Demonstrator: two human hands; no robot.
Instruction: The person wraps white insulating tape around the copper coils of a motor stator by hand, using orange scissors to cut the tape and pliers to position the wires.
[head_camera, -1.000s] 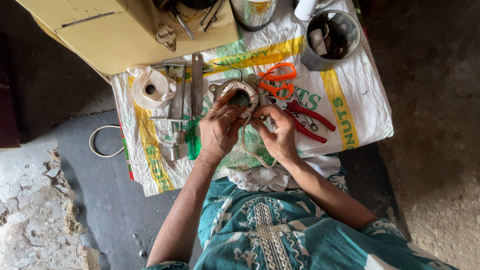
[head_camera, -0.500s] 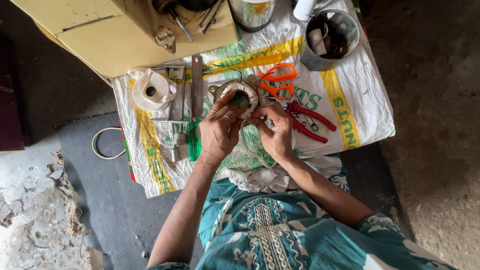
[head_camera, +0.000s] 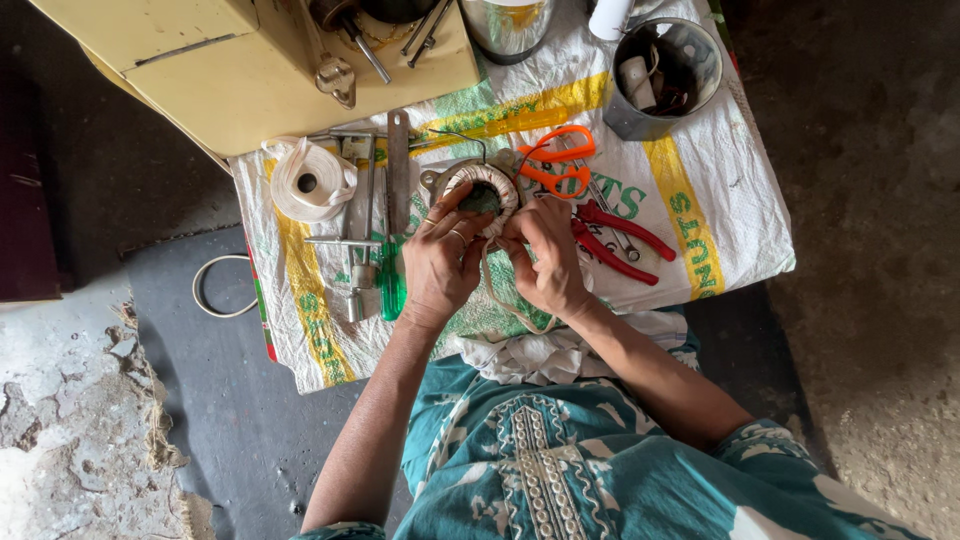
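Head view: left hand (head_camera: 443, 262) and right hand (head_camera: 545, 258) both grip the wound coil ring (head_camera: 480, 190), fingers curled closed. Fingers hide the ring's near edge. Orange scissors (head_camera: 556, 165) lie just beside it.

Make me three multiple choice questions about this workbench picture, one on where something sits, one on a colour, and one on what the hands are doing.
1. Where does the roll of white tape lie?
A. On the sack, to the left of the ring-shaped coil
B. Inside the metal tin
C. On the floor beside the loose ring

2. What colour are the scissors' handles?
A. Green
B. Orange
C. Black

3. What is the state of the coil?
A. Lying alone, untouched
B. Held by both hands
C. Packed in the yellow box

Answers:
1. A, the roll rests on the sack's left part, apart from the coil.
2. B, orange loops show just right of the coil.
3. B, the left hand and right hand both grip its white-wrapped rim.
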